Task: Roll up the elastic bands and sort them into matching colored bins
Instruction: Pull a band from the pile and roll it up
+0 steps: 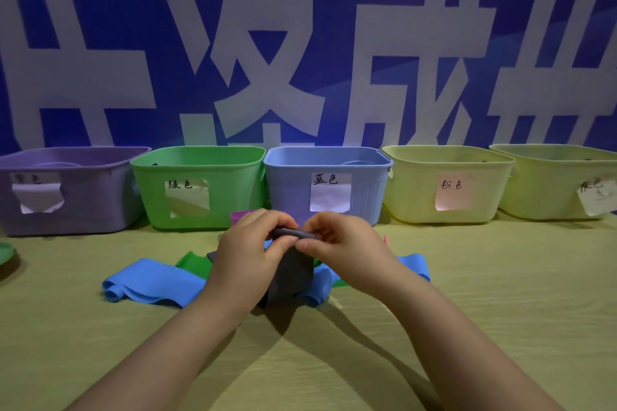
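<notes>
A dark grey elastic band (290, 274) is held up over the table, its top end curled into a small roll between my hands. My left hand (250, 243) pinches the roll's left end and my right hand (337, 240) pinches its right end. The rest of the grey band hangs down to the table. Under it lie a blue band (150, 284) spread left and right, a green band (193, 264) and a purple band (240, 215) partly hidden behind my left hand. Along the back stand a purple bin (70, 190), a green bin (200, 187) and a blue bin (327, 183).
Two pale yellow bins (447, 187) (557, 180) with paper labels stand at the back right. A green lid edge (5, 252) shows at the far left. The table (500, 294) has a yellow-green cloth. A blue banner wall rises right behind the bins.
</notes>
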Tool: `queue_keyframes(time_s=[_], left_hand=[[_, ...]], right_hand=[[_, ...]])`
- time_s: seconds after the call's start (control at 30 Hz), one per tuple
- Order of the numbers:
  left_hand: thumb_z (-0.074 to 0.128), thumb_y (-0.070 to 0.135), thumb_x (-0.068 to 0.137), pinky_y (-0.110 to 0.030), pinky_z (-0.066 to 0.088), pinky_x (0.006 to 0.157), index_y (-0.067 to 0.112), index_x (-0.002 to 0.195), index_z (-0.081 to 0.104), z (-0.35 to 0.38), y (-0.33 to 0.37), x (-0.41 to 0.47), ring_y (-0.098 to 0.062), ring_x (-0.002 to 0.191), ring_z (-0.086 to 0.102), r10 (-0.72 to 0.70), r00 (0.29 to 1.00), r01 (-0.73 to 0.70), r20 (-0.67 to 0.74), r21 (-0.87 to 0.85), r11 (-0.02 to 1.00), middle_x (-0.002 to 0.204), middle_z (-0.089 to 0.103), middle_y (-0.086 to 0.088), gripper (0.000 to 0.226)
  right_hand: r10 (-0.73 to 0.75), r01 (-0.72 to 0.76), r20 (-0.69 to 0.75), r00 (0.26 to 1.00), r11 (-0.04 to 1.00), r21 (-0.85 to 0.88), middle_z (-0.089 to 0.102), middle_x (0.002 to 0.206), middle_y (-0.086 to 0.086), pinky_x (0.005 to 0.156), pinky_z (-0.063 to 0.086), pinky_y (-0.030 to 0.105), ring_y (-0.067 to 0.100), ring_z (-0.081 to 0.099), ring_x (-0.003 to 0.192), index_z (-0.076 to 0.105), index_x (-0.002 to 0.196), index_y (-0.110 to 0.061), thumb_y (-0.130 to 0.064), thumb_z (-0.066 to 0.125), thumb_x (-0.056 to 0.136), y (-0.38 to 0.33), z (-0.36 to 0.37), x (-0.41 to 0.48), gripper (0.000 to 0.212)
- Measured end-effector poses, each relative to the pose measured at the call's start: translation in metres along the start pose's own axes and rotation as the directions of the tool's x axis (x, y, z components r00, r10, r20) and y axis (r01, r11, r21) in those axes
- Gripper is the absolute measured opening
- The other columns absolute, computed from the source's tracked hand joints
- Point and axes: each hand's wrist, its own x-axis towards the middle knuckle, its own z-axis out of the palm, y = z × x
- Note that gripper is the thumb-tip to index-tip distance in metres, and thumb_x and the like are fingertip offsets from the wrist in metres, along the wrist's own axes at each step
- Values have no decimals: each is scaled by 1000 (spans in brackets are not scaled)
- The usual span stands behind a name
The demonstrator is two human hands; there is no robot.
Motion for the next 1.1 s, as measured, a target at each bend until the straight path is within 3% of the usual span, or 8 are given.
queue_keyframes(time_s=[0.2,0.33,0.43,0.57,0.73,0.8,1.0,1.1], left_hand=[[65,28,70,-11,38,66,21,76,67,1,2,0,-3,78,54,18,1000,-18,-23,-30,999,76,63,12,10],[57,41,73,-16,40,68,26,86,60,1,1,-1,-4,79,53,84,996,-84,-16,-14,996,96,58,14,21],[54,41,74,-25,39,70,20,76,66,2,-1,0,-9,79,52,112,994,-111,-15,42,993,80,64,9,24],[50,41,78,-22,33,68,14,75,65,2,-5,2,-10,77,46,134,991,-133,6,135,982,75,62,2,30],[45,41,80,-20,27,63,16,75,63,0,-9,3,-11,73,43,105,994,-106,11,164,981,73,56,5,32],[43,40,81,-19,24,63,16,74,64,-1,-10,4,-9,72,41,102,995,-101,-1,157,983,72,52,8,33],[37,43,84,-23,32,62,13,73,66,2,-11,3,-10,73,45,92,993,-96,69,65,993,70,56,4,43],[50,46,79,-14,37,68,19,85,66,3,-8,0,-4,79,49,43,994,-45,101,10,999,80,58,10,31]], right_hand=[[45,-46,3,999,997,61,58,69,-13,53,35,3,-2,52,65,61,79,-28,-39,63,84,1,-3,0,12],[110,-116,44,993,979,168,56,64,-12,53,35,7,-1,48,60,61,71,-27,-36,63,85,2,-2,1,17],[120,-136,76,990,956,261,56,67,-10,58,36,12,3,48,66,60,69,-25,-31,58,89,2,-1,-1,21],[29,-33,66,997,998,58,51,76,2,64,33,29,14,44,73,55,74,-17,-31,44,96,0,1,0,28],[-23,22,5,1000,990,136,59,81,-8,71,43,22,9,54,80,57,87,-32,-30,55,91,2,3,1,5],[-30,31,-9,1000,985,168,62,87,-8,78,46,23,9,57,85,56,92,-35,-28,60,87,4,4,2,10],[-17,16,24,1000,999,52,61,89,-5,80,44,28,13,56,89,63,95,-23,-23,54,91,2,2,2,10],[-28,28,11,1000,999,-38,62,98,-1,71,38,22,14,53,90,63,99,-20,-20,51,91,2,0,1,14]])
